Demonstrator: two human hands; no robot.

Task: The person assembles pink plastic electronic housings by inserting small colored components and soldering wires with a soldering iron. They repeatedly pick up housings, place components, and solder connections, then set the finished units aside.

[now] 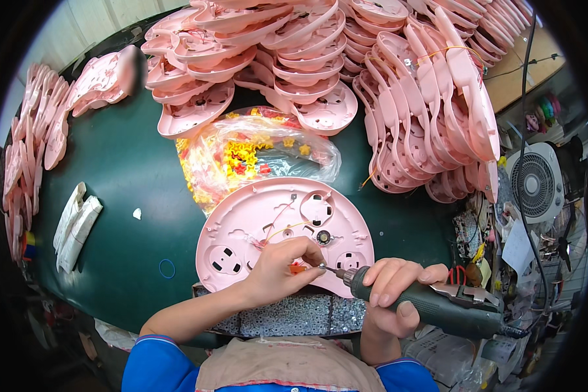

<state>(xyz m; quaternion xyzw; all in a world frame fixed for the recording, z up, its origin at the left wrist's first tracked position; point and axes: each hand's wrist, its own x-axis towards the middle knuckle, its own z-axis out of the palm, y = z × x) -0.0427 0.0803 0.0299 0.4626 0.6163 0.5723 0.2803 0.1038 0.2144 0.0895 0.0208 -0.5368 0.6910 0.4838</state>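
Observation:
My right hand [392, 287] is wrapped round a dark green electric screwdriver [454, 313], held almost level with its bit pointing left. My left hand [284, 262] pinches at the bit's tip, where a tiny silvery screw [323, 266] shows between thumb and forefinger. Below the left fingers a bit of orange-red [297, 268] shows; its kind is unclear. Both hands are over the near part of a pink rounded plastic shell [242, 215], which lies open side up. Thin wires and a round speaker [323, 237] sit in the shell.
A segmented tray of small metal screws [281, 317] lies at the near edge. Beyond the shell is a clear bag of yellow and red star pieces [248, 153]. Pink shells [431, 111] are stacked at the back. White bundles [77, 225] and a blue band [167, 268] lie left; a fan [536, 183] stands right.

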